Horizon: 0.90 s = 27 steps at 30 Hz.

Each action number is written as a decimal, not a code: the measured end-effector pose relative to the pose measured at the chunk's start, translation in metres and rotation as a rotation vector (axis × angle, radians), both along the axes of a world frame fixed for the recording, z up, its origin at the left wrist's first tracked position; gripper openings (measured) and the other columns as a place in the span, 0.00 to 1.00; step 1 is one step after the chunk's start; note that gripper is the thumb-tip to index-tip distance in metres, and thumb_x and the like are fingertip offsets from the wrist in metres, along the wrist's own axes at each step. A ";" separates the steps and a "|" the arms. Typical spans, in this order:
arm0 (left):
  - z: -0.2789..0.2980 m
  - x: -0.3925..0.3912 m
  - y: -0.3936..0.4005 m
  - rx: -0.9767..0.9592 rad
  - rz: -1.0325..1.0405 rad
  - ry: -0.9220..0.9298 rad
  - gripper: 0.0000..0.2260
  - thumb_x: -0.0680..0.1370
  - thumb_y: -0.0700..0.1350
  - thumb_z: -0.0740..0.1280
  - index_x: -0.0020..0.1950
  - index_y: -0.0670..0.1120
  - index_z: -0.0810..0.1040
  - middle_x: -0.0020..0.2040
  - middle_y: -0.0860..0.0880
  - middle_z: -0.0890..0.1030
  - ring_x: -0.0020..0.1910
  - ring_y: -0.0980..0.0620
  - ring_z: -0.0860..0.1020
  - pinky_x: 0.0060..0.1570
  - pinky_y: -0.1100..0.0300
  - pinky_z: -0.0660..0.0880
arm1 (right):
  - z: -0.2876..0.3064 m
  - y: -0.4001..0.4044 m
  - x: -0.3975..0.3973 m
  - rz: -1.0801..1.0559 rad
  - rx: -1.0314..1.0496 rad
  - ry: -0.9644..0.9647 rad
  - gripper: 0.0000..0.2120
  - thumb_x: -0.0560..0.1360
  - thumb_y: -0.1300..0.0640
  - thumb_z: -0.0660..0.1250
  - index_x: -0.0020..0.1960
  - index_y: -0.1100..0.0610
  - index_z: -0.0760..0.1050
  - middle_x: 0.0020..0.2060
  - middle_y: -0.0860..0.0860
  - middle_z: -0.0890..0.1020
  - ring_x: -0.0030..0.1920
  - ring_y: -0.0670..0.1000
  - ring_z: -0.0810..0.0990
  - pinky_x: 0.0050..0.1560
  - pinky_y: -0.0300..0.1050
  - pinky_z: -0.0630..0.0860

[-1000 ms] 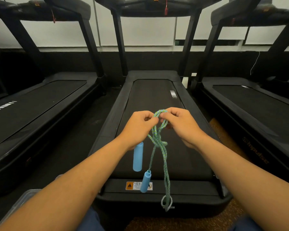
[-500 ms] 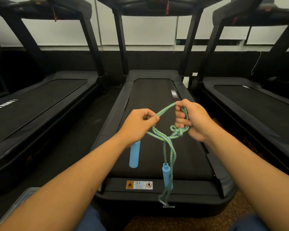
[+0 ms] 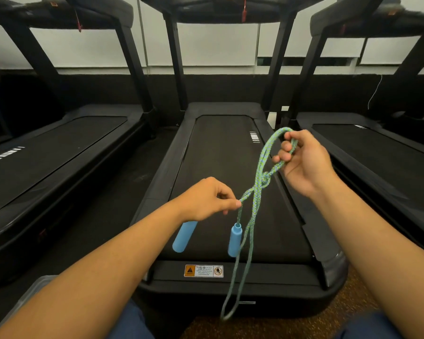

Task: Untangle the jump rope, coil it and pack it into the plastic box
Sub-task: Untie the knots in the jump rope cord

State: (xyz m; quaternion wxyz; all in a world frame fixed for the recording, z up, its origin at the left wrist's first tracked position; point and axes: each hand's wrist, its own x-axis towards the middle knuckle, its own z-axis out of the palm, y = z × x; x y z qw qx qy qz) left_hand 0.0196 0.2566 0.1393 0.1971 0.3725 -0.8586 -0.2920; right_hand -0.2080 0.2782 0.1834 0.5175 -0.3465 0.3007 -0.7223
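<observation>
A green-and-blue braided jump rope (image 3: 257,189) hangs between my hands above the middle treadmill, with a knot about midway between them. My left hand (image 3: 206,199) pinches the rope between thumb and fingers and also grips one light-blue handle (image 3: 184,237), which sticks out below the palm. My right hand (image 3: 304,162), higher and to the right, holds a loop of rope hooked over its fingers. The second blue handle (image 3: 235,240) dangles free below the left hand. A long loop of rope (image 3: 235,289) hangs down past the treadmill's rear edge. A corner of the clear plastic box (image 3: 27,298) shows at the lower left, mostly hidden by my left arm.
Three black treadmills stand side by side; the middle treadmill (image 3: 220,167) is right under my hands, with a warning sticker (image 3: 203,270) at its near end. Dark floor strips separate them. Brown carpet (image 3: 291,326) lies at the bottom right.
My right hand has moved up and to the right, drawing the loop out longer. My left hand has dropped lower, so the hands are farther apart and the knot sits stretched between them.
</observation>
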 end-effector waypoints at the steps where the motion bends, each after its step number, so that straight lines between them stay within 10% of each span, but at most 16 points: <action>1: -0.001 0.001 -0.002 0.003 0.011 -0.004 0.11 0.80 0.51 0.71 0.45 0.44 0.86 0.36 0.50 0.82 0.22 0.65 0.71 0.26 0.75 0.64 | 0.001 0.000 -0.004 -0.006 -0.005 -0.026 0.09 0.79 0.59 0.59 0.40 0.56 0.72 0.27 0.49 0.69 0.24 0.47 0.67 0.33 0.43 0.73; 6: -0.010 0.005 -0.013 -0.001 0.065 -0.002 0.12 0.78 0.53 0.73 0.43 0.45 0.84 0.37 0.49 0.83 0.30 0.60 0.75 0.34 0.67 0.71 | 0.002 0.003 -0.002 -0.004 -0.029 -0.063 0.10 0.79 0.59 0.58 0.40 0.56 0.71 0.27 0.49 0.68 0.25 0.47 0.66 0.34 0.43 0.72; 15: -0.026 -0.028 0.000 0.133 -0.164 0.311 0.19 0.79 0.43 0.72 0.69 0.47 0.74 0.65 0.50 0.81 0.68 0.56 0.77 0.70 0.53 0.72 | -0.004 0.015 0.056 0.220 -0.005 0.050 0.09 0.80 0.61 0.58 0.42 0.58 0.71 0.27 0.50 0.67 0.25 0.48 0.64 0.34 0.44 0.70; 27: -0.007 -0.008 -0.004 0.225 -0.145 0.504 0.06 0.82 0.42 0.68 0.46 0.43 0.81 0.37 0.50 0.76 0.34 0.59 0.73 0.37 0.65 0.71 | 0.018 0.013 0.026 0.163 -0.078 -0.109 0.10 0.78 0.60 0.57 0.38 0.55 0.69 0.25 0.47 0.67 0.24 0.46 0.65 0.35 0.41 0.73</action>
